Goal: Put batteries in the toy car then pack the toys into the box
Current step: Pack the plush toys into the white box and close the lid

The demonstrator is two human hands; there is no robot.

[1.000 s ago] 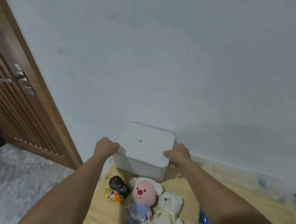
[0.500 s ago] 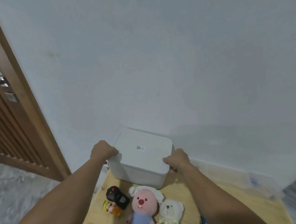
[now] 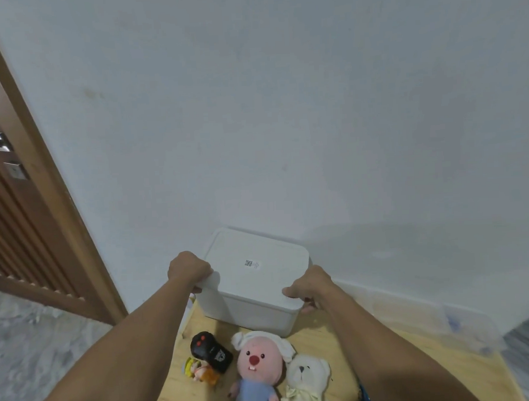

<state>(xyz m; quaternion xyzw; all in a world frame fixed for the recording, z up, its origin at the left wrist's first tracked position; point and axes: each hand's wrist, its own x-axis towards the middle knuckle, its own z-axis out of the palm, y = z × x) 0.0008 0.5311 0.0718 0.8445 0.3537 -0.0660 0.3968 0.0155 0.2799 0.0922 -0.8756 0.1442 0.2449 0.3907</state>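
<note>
At lower centre, the left hand and right hand gripped the white box by its lidded edges on the desk.

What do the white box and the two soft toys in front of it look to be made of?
Box: likely matte plastic, going by its smooth walls and rounded moulded lid. Pink toy and white bear: plush fabric, with a fuzzy surface and soft outlines.
</note>
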